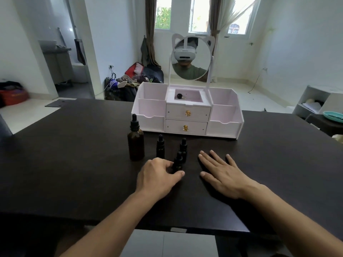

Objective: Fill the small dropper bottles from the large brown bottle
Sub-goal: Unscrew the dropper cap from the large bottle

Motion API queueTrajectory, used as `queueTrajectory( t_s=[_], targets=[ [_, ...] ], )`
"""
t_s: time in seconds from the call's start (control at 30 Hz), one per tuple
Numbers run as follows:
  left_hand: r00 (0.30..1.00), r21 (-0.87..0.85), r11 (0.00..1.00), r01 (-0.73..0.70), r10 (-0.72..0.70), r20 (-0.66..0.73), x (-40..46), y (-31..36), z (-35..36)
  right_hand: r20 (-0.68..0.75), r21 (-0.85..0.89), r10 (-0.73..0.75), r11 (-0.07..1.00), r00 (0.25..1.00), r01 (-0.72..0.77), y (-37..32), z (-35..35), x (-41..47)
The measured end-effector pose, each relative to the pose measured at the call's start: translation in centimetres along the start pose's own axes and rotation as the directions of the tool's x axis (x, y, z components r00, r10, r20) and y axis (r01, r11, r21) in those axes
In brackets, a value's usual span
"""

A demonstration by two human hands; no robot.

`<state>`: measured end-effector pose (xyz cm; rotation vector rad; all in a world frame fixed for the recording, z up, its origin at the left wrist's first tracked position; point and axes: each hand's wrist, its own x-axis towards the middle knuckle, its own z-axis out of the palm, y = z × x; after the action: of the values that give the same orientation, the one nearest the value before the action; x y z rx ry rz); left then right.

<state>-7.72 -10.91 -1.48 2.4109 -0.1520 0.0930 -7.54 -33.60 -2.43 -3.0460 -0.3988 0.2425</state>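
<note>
Left hand (pixel 157 175) has its fingers and thumb curled round the nearest small bottle (pixel 178 163), which stands upright on the table (pixel 74 164), cap up; right hand (pixel 220 173) lies flat beside it, fingers spread; big bottle (pixel 135 143) stands upright just behind-left, two more small bottles (pixel 160 147) next to it.

Just one camera here, strapped to the person's head, so there's no second view to overlap with. It looks forward and down over the dark table (pixel 74 164), close enough that both forearms run in from the bottom edge, with the left hand (pixel 157 175) and right hand (pixel 220 173) sitting near the middle. It's wide-angle, so the table edges bow. Further back it takes in a white organizer (pixel 187 115), its round mirror (pixel 192 58), and windows (pixel 200 13) on the far wall.
</note>
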Motion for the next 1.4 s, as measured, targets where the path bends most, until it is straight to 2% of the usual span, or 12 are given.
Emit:
queueTrajectory(
  t_s=[0.23,0.43,0.5,0.6,0.73,0.83,0.97,1.23,1.4],
  targets=[
    [0.997,0.017,0.999,0.046,-0.045,-0.067,-0.1,-3.6,-3.1,0.011,0.013,-0.173,0.985,0.985,0.172,-3.3,0.5,-2.5],
    [0.987,0.027,0.999,0.034,-0.029,-0.158,-0.4,-5.7,-4.2,-0.102,0.165,-0.379,0.905,0.92,0.391,-7.8,0.7,-2.9],
    [0.984,0.038,0.999,0.026,-0.019,-0.179,-0.2,-6.3,-4.4,-0.199,0.26,-0.357,0.879,0.913,0.4,-9.1,0.4,-1.8],
    [0.979,0.003,1.0,0.001,0.0,-0.205,0.2,-7.2,-4.5,-0.365,0.346,-0.244,0.86,0.898,0.374,-10.9,-0.9,0.2],
    [0.987,-0.082,0.997,0.014,-0.027,-0.16,0.7,-8.0,-4.4,-0.521,0.466,-0.107,0.795,0.847,0.388,-13.4,-3.5,3.4],
    [0.989,-0.113,0.993,0.025,-0.041,-0.143,0.8,-8.1,-4.5,-0.484,0.46,-0.073,0.827,0.872,0.324,-14.6,-5.4,5.2],
    [0.991,-0.094,0.995,0.047,-0.058,-0.124,0.8,-8.1,-4.4,-0.386,0.371,-0.098,0.894,0.917,0.251,-15.7,-6.5,6.5],
    [0.991,-0.039,0.999,0.017,-0.022,-0.134,0.8,-8.0,-4.3,-0.345,0.181,-0.213,0.94,0.914,0.288,-16.7,-7.1,6.5],
    [0.992,0.033,0.999,-0.026,0.03,-0.126,0.8,-7.8,-4.4,-0.288,0.117,-0.297,0.933,0.91,0.341,-16.9,-7.6,6.4]
  ],
)
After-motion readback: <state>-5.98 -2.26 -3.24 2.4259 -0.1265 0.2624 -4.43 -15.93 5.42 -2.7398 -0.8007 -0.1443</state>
